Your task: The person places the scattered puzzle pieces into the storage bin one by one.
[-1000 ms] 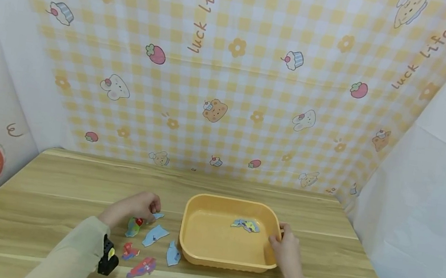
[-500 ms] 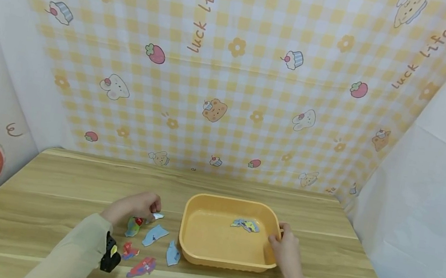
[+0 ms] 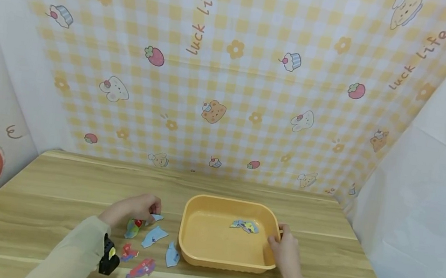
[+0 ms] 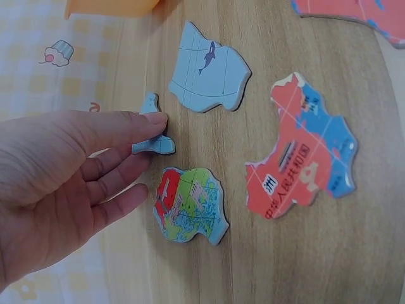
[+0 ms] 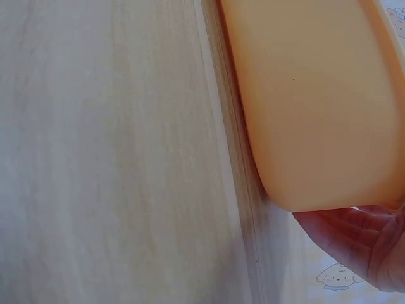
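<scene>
Between thumb and fingers, my left hand (image 3: 133, 208) pinches a small light-blue map puzzle piece (image 4: 158, 145), partly hidden by the thumb. Beside it lie a green-and-red puzzle piece (image 4: 193, 206) and a light-blue one with an orca (image 4: 212, 73). A red-and-blue puzzle piece (image 4: 291, 158) with printed characters lies farther off. My right hand (image 3: 286, 251) grips the right-hand rim of a yellow plastic basin (image 3: 221, 247), thumb on the inner side. One blue-and-yellow puzzle piece (image 3: 244, 226) rests inside the basin, towards its back right.
A pink-and-purple puzzle piece (image 3: 141, 269) lies at the front of the wooden table (image 3: 341, 272). Another light-blue piece (image 3: 172, 255) sits right by the basin's left side. Behind the table hangs a yellow checked cloth (image 3: 231, 79), with white cloth on both sides.
The head view has tilted very slightly. The small light-blue piece in my left fingers glinted white half a second ago and looks blue now; both hands keep their places.
</scene>
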Demonstrator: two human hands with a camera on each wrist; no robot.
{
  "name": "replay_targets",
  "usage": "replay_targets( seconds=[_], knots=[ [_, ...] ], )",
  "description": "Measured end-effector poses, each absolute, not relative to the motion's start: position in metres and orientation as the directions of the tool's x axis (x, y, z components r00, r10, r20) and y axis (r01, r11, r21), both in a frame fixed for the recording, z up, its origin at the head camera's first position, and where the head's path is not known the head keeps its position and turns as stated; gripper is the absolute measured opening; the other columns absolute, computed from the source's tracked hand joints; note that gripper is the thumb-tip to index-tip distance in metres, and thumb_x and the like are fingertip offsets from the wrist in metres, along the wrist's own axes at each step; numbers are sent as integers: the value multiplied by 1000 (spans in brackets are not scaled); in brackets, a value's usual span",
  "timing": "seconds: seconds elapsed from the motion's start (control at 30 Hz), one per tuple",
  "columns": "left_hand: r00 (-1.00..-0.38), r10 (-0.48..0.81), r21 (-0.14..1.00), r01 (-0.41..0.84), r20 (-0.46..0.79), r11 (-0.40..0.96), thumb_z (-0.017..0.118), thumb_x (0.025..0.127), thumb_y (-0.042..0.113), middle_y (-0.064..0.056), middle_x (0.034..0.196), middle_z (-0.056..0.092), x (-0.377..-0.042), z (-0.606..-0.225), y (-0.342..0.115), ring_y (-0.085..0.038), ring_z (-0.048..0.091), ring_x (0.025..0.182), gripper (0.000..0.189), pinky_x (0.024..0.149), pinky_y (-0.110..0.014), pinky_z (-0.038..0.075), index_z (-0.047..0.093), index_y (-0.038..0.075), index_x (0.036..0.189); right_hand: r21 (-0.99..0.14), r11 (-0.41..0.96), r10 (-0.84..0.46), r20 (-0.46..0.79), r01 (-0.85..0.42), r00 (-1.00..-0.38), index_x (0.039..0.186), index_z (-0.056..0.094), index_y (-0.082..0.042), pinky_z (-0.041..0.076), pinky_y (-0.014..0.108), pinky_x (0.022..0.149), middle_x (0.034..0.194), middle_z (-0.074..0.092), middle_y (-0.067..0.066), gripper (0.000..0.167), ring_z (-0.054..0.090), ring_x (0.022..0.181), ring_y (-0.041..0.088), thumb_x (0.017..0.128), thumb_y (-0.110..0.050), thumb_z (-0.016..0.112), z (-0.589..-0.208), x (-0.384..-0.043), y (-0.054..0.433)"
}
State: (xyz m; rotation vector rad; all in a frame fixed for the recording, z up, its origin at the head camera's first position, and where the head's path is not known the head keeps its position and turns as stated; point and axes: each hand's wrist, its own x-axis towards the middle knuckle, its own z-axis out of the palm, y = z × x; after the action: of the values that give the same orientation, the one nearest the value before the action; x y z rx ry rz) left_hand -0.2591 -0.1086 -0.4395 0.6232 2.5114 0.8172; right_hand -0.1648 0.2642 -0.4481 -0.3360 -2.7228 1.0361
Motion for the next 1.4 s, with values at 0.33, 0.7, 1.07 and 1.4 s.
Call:
replay_targets(
  seconds=[0.33,0.7,1.07,1.4],
  knots=[
    [-781,595,674,336,-191,658,65,75,-6,-6,72,53,-262,-438,-111,-12,47,64,13,53,-20,40,56,-1,82,-662,738,280,126,129,-952,113,50,10,53,32,56,85,64,24,34,63,70,26,81,-2,57,-449,-164,265],
    [-791,593,691,344,-152,635,64,76,-6,-5,76,53,-262,-433,-113,-14,49,70,12,59,-24,43,57,1,82,-655,746,275,140,120,-951,111,51,10,52,33,57,85,63,24,33,62,72,26,80,-2,57,-450,-165,266],
    [-790,608,701,389,-80,598,61,78,-3,-4,76,56,-267,-424,-109,-13,50,70,9,61,-23,44,58,2,84,-666,735,278,127,126,-952,113,50,10,53,33,58,86,63,24,34,62,72,26,81,-2,56,-450,-165,266],
    [-754,657,724,446,-12,525,62,80,-3,-11,78,61,-271,-415,-104,-11,54,69,6,61,-21,47,59,-2,85,-674,727,280,114,132,-953,114,49,10,54,33,59,89,63,26,34,63,75,28,82,-1,57,-448,-165,265]
  ],
)
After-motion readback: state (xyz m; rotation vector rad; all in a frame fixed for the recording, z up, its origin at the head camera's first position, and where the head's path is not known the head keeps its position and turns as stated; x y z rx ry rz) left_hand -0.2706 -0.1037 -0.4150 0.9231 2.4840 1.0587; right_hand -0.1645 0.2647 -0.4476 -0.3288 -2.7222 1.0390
